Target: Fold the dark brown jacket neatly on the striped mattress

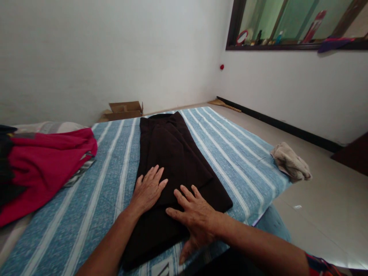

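A pair of dark brown trousers (178,153), by its look, lies spread on the blue-and-white striped bed cover (112,153). The waistband is at the far end and the near part widens toward me. On the trousers' left side my left hand (148,189) rests flat with its fingers stretched out. My right hand (194,214) lies on the near part of the cloth, fingers spread and thumb reaching toward the lower edge. Neither hand grips anything. Both forearms come in from the bottom of the view.
Piled clothes, among them a bright pink garment (51,157), lie at the left. A greyish-beige cloth (290,161) hangs over the bed's right corner. Behind the bed stand a cardboard box (126,109) and a white wall. A broom (224,103) lies on the tiled floor.
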`<action>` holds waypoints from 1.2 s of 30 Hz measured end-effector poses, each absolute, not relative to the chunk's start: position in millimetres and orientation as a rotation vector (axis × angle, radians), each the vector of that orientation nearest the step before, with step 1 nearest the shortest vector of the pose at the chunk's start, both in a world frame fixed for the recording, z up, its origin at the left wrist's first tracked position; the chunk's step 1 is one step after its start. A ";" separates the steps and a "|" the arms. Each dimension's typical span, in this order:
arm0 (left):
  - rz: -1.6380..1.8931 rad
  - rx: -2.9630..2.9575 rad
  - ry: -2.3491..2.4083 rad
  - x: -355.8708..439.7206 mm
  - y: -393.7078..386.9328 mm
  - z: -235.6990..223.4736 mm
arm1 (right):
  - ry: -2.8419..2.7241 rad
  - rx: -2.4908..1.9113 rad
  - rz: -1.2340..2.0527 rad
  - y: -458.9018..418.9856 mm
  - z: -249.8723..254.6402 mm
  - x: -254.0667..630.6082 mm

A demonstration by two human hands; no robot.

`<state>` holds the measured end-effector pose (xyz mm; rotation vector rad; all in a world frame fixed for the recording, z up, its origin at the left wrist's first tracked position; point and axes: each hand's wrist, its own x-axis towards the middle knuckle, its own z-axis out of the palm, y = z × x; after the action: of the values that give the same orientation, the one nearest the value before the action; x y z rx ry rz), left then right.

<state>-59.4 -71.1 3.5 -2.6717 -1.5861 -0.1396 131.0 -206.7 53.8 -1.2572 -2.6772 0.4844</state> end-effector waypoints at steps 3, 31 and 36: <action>-0.133 -2.677 -1.596 -58.7 -72.3 5.3 | -2.665 -1.284 0.486 -206.1 52.7 129.4; -0.203 -2.755 -1.642 -60.3 -85.5 7.7 | -2.737 -1.306 0.485 -209.1 37.7 126.6; -0.203 -2.744 -1.631 -60.8 -90.7 9.2 | -2.718 -1.302 0.453 -210.8 30.8 126.7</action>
<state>-60.8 -90.7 9.2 -2.7439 -1.6309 -0.2026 126.7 -210.8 30.8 -1.3015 -2.7176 0.4530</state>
